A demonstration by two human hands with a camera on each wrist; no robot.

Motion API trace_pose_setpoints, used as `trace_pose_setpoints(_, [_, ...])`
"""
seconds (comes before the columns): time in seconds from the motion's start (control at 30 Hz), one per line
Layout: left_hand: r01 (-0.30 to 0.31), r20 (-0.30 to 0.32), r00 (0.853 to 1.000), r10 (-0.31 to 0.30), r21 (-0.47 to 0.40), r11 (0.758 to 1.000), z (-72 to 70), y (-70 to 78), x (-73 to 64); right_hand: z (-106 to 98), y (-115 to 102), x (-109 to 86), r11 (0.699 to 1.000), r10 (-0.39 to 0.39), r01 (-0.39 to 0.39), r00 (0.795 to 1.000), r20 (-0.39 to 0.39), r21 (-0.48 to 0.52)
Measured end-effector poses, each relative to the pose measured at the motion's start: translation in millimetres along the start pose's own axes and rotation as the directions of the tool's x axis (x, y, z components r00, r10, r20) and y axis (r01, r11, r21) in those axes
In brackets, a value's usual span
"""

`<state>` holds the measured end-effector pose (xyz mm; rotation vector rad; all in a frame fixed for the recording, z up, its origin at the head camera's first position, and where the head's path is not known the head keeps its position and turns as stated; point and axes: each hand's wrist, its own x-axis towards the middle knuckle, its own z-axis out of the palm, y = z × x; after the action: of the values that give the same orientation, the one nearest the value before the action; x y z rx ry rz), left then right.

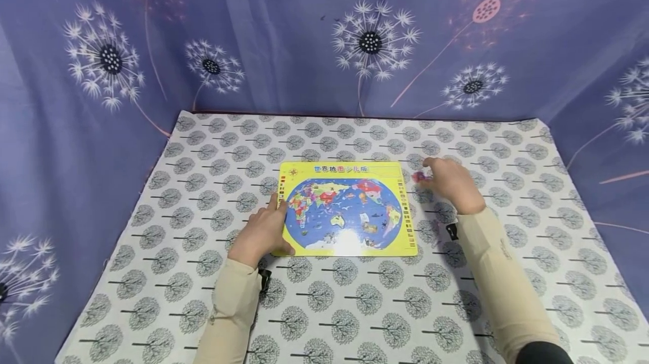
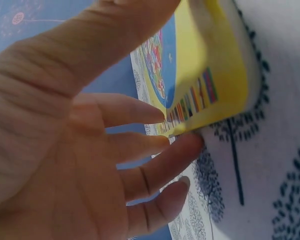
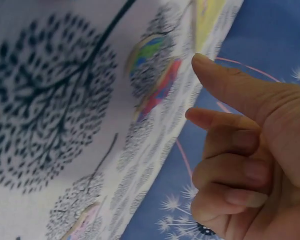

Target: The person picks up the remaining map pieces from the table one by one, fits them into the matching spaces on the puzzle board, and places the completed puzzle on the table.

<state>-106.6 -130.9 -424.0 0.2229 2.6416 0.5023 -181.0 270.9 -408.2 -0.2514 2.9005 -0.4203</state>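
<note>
Left hand point(image 1: 259, 230): fingers relaxed against left edge of map board point(image 1: 350, 212).
Right hand point(image 1: 455, 185): grasping nothing, thumb and index finger apart.
Board place: between both hands, flat on counter point(image 1: 365, 324).
Coloured pieces point(image 3: 161, 91): on counter, near right fingertips.

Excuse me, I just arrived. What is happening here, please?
A person's left grip rests at the left edge of a rectangular yellow-and-blue world-map board. The board lies on a white cloth with grey tree prints. The right grip, beside the board, holds nothing; a small, flat red-purple piece and a flat green-blue piece lie near it.
</note>
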Motion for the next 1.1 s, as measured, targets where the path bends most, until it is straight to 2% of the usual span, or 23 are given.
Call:
trace_pose_setpoints(0.23, [-0.012,0.009,1.0,0.012,-0.003,1.0,0.0,-2.6,0.5,7.4,2.7,10.6,1.0,0.002,-0.002,1.0,0.029,-0.013])
trace_pose_setpoints(0.43, [-0.029,0.0,1.0,0.029,-0.016,0.999,0.9,-3.5,1.5,10.2,1.2,14.0,1.0,-0.023,0.023,1.0,0.003,-0.011])
trace_pose_setpoints(0.63, [-0.029,0.001,1.0,0.029,-0.045,0.999,3.7,-4.3,0.3,11.4,1.3,17.4,1.0,-0.023,0.023,1.0,0.021,-0.01])
trace_pose_setpoints(1.1, [-0.045,0.022,0.999,0.045,-0.013,0.999,2.3,4.8,3.8,11.6,2.5,14.9,0.999,-0.042,0.041,0.999,0.031,0.011])
